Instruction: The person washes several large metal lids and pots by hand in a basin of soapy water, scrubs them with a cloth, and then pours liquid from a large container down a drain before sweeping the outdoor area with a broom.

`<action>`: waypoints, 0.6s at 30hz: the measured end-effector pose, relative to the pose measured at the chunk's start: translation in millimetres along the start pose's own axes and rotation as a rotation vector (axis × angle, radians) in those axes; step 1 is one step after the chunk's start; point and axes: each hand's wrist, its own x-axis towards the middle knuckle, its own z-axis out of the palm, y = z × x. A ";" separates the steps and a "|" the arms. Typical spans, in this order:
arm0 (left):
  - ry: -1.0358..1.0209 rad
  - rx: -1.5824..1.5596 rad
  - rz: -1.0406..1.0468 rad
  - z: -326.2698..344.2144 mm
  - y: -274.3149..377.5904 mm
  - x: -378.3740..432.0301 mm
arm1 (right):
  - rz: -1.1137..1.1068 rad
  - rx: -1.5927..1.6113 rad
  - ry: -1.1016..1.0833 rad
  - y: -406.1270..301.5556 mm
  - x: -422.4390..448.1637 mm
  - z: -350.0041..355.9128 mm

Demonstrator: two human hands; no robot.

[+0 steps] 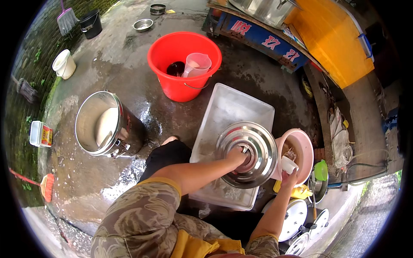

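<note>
My left hand (pixel 237 156) grips the small handle at the middle of a round stainless steel lid (pixel 263 145). The lid is over a shallow white plastic tray (pixel 237 103) on the wet floor before me. In my right hand (pixel 289 177) is a white plastic cup or scoop (pixel 289 164), tilted at the near side of a pink bucket (pixel 306 151). Brownish water with something pale in it, perhaps a brush, shows inside that bucket. The lid's left and right edges overlap the tray and the bucket's side.
Ahead is a red bucket (pixel 180 87) with a clear jug (pixel 197 65) inside. A steel drum (pixel 96 122) with clasps stands left. Pot lids (pixel 295 216) and a yellow plastic bottle (pixel 300 192) lie right. A cart (pixel 258 38) stands beyond, and a mossy brick wall (pixel 22 113) runs along the left.
</note>
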 end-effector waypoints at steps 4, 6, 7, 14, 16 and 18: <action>0.089 -0.111 0.107 -16.4 16.9 2.5 | -0.202 -0.081 -0.196 -18.1 -73.2 52.3; 0.162 -0.100 0.208 -23.2 22.8 7.7 | -0.226 -0.025 -0.493 -6.0 -87.5 64.2; 0.163 -0.104 0.243 -25.6 28.6 7.3 | -0.240 -0.016 -0.619 3.8 -92.0 67.4; 0.155 0.046 0.544 -61.8 40.9 5.1 | -0.261 0.045 -0.309 -6.5 -169.0 108.0; 0.197 0.047 0.738 -72.6 53.7 -0.7 | -0.290 0.078 -0.273 -12.7 -169.9 102.6; 0.318 -0.039 0.836 -84.9 65.2 -3.9 | -0.324 0.112 -0.274 -15.7 -167.3 94.4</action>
